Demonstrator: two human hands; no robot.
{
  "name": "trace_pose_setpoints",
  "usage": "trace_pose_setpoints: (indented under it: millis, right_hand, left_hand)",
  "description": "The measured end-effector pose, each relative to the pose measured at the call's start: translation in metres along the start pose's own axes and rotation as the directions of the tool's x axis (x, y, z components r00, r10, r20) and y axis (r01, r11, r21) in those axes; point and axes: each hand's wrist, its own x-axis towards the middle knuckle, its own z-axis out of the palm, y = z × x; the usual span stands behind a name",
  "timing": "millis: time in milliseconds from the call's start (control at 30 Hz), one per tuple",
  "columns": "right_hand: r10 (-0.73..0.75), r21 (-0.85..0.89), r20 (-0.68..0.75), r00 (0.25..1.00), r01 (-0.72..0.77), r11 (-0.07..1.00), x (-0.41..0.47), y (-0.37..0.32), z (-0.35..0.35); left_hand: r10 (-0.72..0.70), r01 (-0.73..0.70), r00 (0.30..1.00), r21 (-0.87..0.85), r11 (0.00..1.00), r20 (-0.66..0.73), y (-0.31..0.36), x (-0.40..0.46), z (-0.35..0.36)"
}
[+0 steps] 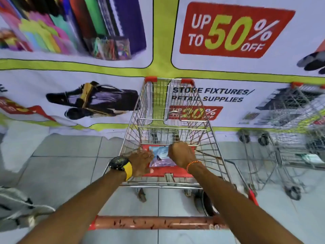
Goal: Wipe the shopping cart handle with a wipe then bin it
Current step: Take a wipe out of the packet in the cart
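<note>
Handle [154, 222]: near, red, scuffed (nobody touching it).
Wipes pack [162, 156]: far end, on red seat flap [175, 174].
Left hand [140, 162]: open, against pack.
Right hand [181, 154]: fisted over pack.
Floor [66, 155]: pale tiles; sale banner [228, 32] behind.

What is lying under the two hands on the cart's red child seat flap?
A pale blue wipes packet lies on the red flap, between the left hand and right hand. Its opening is hidden by the right hand.
</note>
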Motion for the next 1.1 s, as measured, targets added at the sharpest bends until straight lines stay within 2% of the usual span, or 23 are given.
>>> trace_pose_setpoints:
  millis: [33,133,300,633,733,900,1100]
  right_hand:
    - [-0.028,-0.009,0.043,0.999,0.029,1.0,0.007,-0.002,0.005]
    - [-0.127,-0.09,0.102,0.987,0.136,0.987,0.023,-0.005,0.019]
    - [-0.206,-0.323,0.175,0.963,0.254,0.912,0.038,-0.006,0.043]
    - [-0.266,-0.352,0.223,0.938,0.332,0.875,0.044,0.0,0.055]
    - [-0.285,-0.299,0.214,0.934,0.341,0.891,0.045,0.004,0.056]
    - [-0.32,-0.085,0.11,0.941,0.33,0.94,0.038,0.017,0.046]
    - [-0.231,0.229,0.041,0.972,0.216,0.949,0.018,0.039,0.027]
  left_hand:
    - [0.005,-0.008,0.998,0.049,0.999,0.056,-0.001,0.007,0.004]
    - [-0.056,0.058,0.988,-0.011,0.998,0.142,-0.003,0.02,0.019]
    - [-0.072,0.068,0.992,0.042,0.997,0.106,-0.009,0.035,0.042]
    - [-0.075,0.074,0.991,0.015,0.997,0.111,-0.014,0.043,0.053]
    - [-0.073,0.07,0.991,0.022,0.997,0.117,-0.013,0.044,0.053]
    - [-0.073,0.071,0.986,0.015,0.997,0.148,-0.012,0.043,0.05]
    - [-0.073,0.073,0.989,0.009,0.997,0.128,-0.011,0.042,0.051]
